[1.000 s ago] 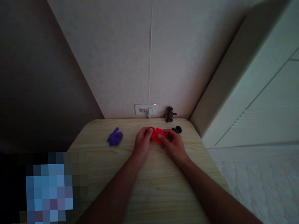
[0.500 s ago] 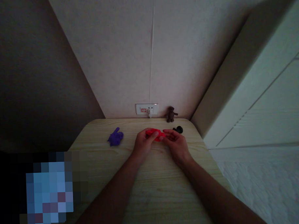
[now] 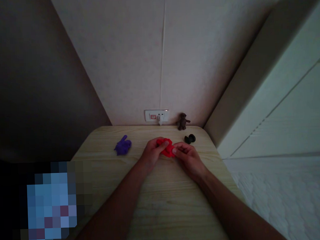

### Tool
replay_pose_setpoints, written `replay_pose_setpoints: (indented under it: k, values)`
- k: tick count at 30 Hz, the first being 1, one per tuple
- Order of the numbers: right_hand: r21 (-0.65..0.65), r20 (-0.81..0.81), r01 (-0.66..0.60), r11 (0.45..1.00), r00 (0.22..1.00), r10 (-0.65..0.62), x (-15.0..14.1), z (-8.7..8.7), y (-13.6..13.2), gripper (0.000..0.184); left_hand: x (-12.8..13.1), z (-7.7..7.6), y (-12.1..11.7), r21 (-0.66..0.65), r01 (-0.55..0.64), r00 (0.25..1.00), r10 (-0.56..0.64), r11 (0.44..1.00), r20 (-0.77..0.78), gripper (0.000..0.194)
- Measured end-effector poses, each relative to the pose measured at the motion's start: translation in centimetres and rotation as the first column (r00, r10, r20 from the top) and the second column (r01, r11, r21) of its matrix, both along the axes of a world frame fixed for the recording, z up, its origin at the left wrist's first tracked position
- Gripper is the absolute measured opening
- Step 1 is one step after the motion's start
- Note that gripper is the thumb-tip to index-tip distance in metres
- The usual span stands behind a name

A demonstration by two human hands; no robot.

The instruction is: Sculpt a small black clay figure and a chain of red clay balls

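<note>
from where i stand, both hands are closed on one thing: the left hand (image 3: 152, 151) has its thumb laid over the red piece (image 3: 166, 152), and the right hand (image 3: 190, 158) pinches its near right edge between thumb and fingers. the piece sits between them over the far half of the desk (image 3: 163, 207); whether it touches the wood, i can't tell. it looks soft, so i'd let the left hand steady it and the right do the fine work, pressing lightly so the thumbs leave no dents. i'd rest the wrists, too.

the black piece (image 3: 192, 137) lies just beyond the right hand, and the purple piece (image 3: 123, 146) well to the left. a brown figure (image 3: 182, 122) stands by the wall.

as for writing, i can read none. the wall socket (image 3: 146, 116) has a red-edged square, its mark too small to make out.
</note>
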State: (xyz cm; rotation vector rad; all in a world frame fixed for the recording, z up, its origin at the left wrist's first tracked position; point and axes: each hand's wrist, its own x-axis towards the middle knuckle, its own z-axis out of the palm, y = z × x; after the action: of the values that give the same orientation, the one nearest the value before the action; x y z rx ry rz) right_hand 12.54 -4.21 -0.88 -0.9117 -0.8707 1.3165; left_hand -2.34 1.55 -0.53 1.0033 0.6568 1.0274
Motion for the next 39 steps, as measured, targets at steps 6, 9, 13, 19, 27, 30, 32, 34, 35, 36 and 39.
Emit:
replay_pose_setpoints:
  k: [6,9,13,19,27,30,32,34,35,36,39]
  values:
    - [-0.005,0.156,0.214,0.977,0.965,-0.210,0.1,-0.1,0.7,0.039,0.4,-0.4,0.1,0.070,-0.210,0.976,0.214,0.975,-0.046,0.032]
    - [0.026,0.231,0.253,0.967,0.940,-0.253,0.4,-0.1,0.8,0.040,0.3,-0.1,-0.1,0.152,-0.210,0.968,0.227,0.966,-0.105,0.029]
    - [0.053,0.255,0.285,0.957,0.923,-0.289,0.6,-0.1,0.8,0.038,0.0,-0.2,-0.1,0.187,-0.177,0.970,0.204,0.966,-0.134,0.029]
    - [0.056,0.269,0.242,0.969,0.931,-0.248,1.0,-0.4,0.7,0.034,-0.3,-0.2,0.0,0.187,-0.127,0.970,0.161,0.974,-0.182,0.028]
    - [0.086,0.306,0.264,0.961,0.911,-0.277,0.5,-0.3,0.9,0.047,0.2,-0.3,-0.3,0.263,-0.188,0.952,0.241,0.946,-0.189,0.027]
    - [0.087,0.329,0.228,0.970,0.912,-0.244,0.4,-0.2,0.9,0.049,0.4,-0.5,-0.2,0.294,-0.200,0.946,0.262,0.935,-0.189,0.028]
    - [0.078,0.346,0.196,0.977,0.914,-0.211,0.5,-0.2,1.0,0.042,0.4,-0.5,-0.1,0.288,-0.170,0.954,0.231,0.943,-0.192,0.028]
    - [0.078,0.338,0.192,0.978,0.918,-0.207,0.6,-0.2,1.0,0.040,0.3,-0.3,-0.1,0.263,-0.144,0.964,0.196,0.954,-0.182,0.030]
    - [0.084,0.326,0.200,0.976,0.920,-0.216,0.6,-0.2,1.0,0.040,0.2,-0.3,-0.1,0.247,-0.124,0.969,0.170,0.961,-0.177,0.032]
    - [0.090,0.313,0.208,0.974,0.923,-0.226,0.7,-0.1,1.0,0.039,0.1,-0.2,-0.1,0.230,-0.098,0.974,0.141,0.968,-0.176,0.034]
    - [0.103,0.282,0.219,0.970,0.929,-0.240,0.7,-0.1,1.1,0.036,0.0,0.1,-0.2,0.205,-0.007,0.979,0.049,0.979,-0.200,0.037]
